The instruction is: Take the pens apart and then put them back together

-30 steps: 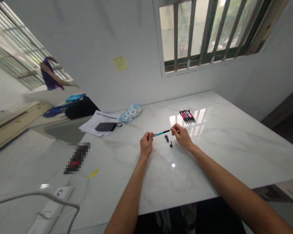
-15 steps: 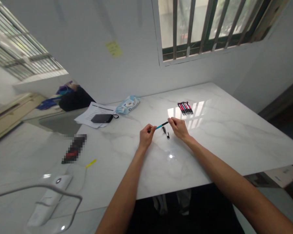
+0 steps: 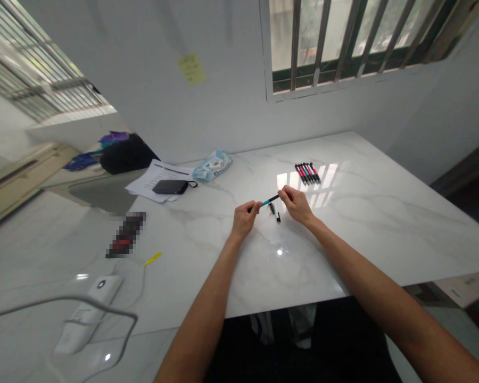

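Note:
Both hands hold one blue pen (image 3: 269, 201) just above the white marble table (image 3: 363, 229). My left hand (image 3: 245, 219) pinches its left end; my right hand (image 3: 296, 205) pinches its dark right end. Two small black pen parts (image 3: 274, 211) lie on the table right under the pen. A row of several red and black pens (image 3: 307, 173) lies farther back, near the window's reflection.
At the back left lie papers (image 3: 151, 181) with a black pouch (image 3: 171, 186) on them, and a blue wipes pack (image 3: 212, 165). A blurred dark object (image 3: 126, 241), a yellow strip (image 3: 153, 259) and a white device (image 3: 88, 314) with a cable sit at the left. The wall runs behind.
The hands have drawn closer together along the pen, so less of its blue barrel shows. The view has shifted slightly; the things on the table lie as before.

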The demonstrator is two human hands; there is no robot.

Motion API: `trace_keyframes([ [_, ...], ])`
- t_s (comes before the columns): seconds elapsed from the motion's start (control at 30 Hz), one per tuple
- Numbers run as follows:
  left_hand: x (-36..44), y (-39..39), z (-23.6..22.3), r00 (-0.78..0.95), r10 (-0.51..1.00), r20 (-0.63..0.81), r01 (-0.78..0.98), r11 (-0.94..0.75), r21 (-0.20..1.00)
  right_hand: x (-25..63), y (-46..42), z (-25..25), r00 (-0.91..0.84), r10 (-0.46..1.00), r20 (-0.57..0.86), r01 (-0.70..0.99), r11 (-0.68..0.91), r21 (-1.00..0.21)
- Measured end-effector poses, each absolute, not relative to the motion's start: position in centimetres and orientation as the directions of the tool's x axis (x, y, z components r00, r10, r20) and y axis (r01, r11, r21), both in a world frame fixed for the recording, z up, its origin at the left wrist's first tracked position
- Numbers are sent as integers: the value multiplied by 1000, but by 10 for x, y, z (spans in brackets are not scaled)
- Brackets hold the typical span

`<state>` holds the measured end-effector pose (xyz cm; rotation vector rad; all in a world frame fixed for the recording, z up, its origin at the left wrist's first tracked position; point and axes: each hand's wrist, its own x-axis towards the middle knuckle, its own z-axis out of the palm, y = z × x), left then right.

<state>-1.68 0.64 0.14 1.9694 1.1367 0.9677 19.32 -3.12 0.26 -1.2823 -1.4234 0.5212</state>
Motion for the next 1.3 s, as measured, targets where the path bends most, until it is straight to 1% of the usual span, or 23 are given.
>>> trace_keyframes([
  [0.13, -17, 8, 1, 303, 908, 291, 419, -401, 815, 191, -30, 2, 167, 903, 397, 299, 337, -893],
  [0.23, -16, 7, 5, 283, 886, 367, 416, -458, 786, 189, -29, 0, 168, 915, 367, 247, 321, -914],
  [0.3, -14, 4, 8, 286, 852, 438, 436, -523, 733, 187, -29, -1, 169, 917, 361, 269, 310, -912],
  [0.43, -7, -6, 11, 278, 775, 567, 521, -618, 589, 185, -31, -2, 180, 910, 373, 316, 305, -898],
  [0.53, -5, -9, 11, 290, 751, 593, 586, -630, 510, 184, -33, 1, 169, 912, 374, 320, 308, -896],
  [0.6, -5, -8, 11, 285, 759, 585, 616, -613, 495, 183, -34, 4, 143, 913, 381, 314, 323, -893],
  [0.7, -7, -5, 10, 287, 786, 548, 624, -587, 516, 180, -35, 4, 112, 917, 382, 250, 346, -904],
  [0.83, -5, -4, 8, 321, 819, 475, 606, -563, 562, 178, -31, 0, 138, 931, 337, 148, 317, -937],
  [1.03, -1, -10, 8, 418, 798, 434, 525, -602, 601, 177, -26, -2, 157, 939, 307, 74, 299, -951],
  [1.13, 0, -10, 7, 433, 799, 417, 508, -598, 619, 178, -25, -2, 175, 940, 292, 13, 295, -956],
  [1.3, 2, -9, 5, 410, 830, 379, 491, -550, 676, 178, -22, -6, 209, 967, 148, -207, 192, -959],
])
